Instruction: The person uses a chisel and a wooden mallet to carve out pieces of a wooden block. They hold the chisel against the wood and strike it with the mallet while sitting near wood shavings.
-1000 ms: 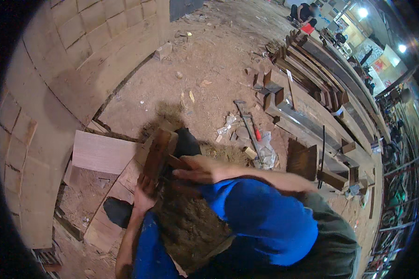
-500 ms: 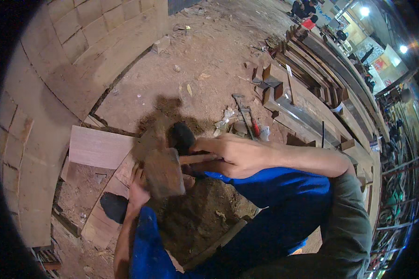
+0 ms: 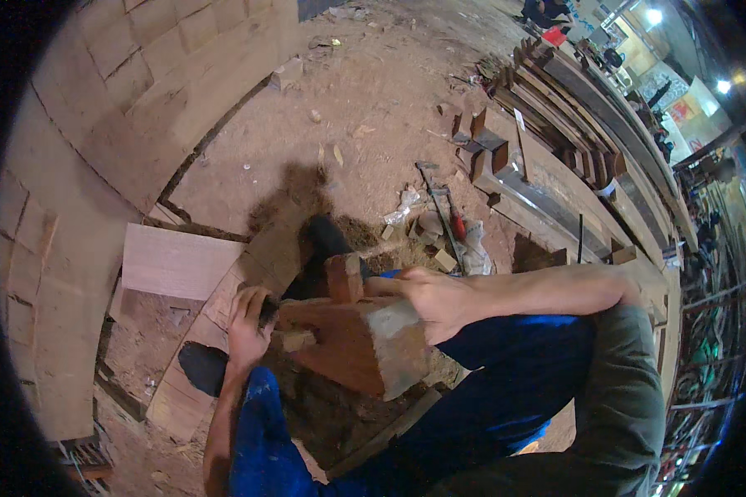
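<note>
My right hand (image 3: 431,302) is closed at a wooden mallet (image 3: 340,335), whose blocky head is raised and turned with its worn, pale end face towards the right. A short wooden stub (image 3: 298,340) sticks out of the head. By my right fingers a small reddish wood piece (image 3: 345,278) stands up; whether it belongs to the mallet I cannot tell. My left hand (image 3: 250,327), left of the mallet, has its fingers wrapped round a small dark thing (image 3: 268,310), too hidden to name. Under my hands lies a wooden board (image 3: 269,257), partly covered by the mallet and my legs.
A pale board (image 3: 178,261) lies at the left, beside large wooden panels (image 3: 75,273). My black-covered feet (image 3: 203,369) rest near the work. Ahead right lie a red-handled metal tool (image 3: 456,222) and scraps. Stacked beams (image 3: 555,166) line the right; a person (image 3: 545,12) is far off.
The mallet has come up and right and has turned, showing more of its head and end face. My right hand moved slightly right. The dark thing in my left hand now shows.
</note>
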